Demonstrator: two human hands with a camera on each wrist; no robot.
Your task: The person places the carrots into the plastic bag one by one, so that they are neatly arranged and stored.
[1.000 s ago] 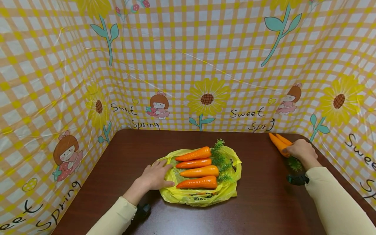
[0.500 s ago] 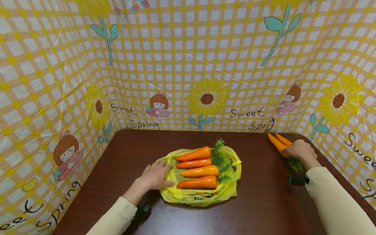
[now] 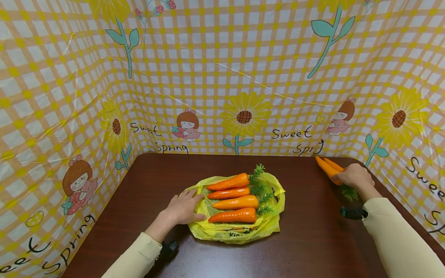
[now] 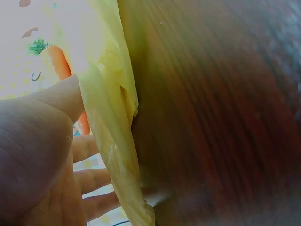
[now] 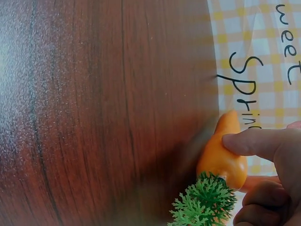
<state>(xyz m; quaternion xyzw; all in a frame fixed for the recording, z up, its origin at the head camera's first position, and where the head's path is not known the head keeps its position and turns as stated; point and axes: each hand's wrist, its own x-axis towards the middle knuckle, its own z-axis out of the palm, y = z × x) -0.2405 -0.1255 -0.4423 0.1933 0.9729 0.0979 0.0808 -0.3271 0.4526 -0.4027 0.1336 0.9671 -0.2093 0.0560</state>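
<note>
Left hand: the left hand (image 3: 183, 210) is laid flat, fingers spread and straight, on the left edge of the crumpled yellow plastic bag (image 3: 240, 231) at lower centre of the head view; nothing is gripped. By the look of it, the thin film is being pinned to the table.

Bag load: four orange plastic carrots with green leafy tops (image 3: 236, 202) are lined up side by side on the bag, tips toward the left hand, leaves toward the right of the frame. The tips lie just beside the fingertips.

Right hand: far right of the frame, the right hand (image 3: 354, 178) is curled over the thick ends of two more orange plastic carrots (image 3: 326, 168). In the right wrist view, one carrot (image 5: 222, 157) is pinched between finger and thumb just above its green tuft (image 5: 204, 200), seemingly a grip for lifting.

Separation: the gripped pair is seen well apart from the bag, at the back right of the dark brown wooden table (image 3: 313, 239), near the yellow checked cloth backdrop (image 3: 222, 77).
</note>
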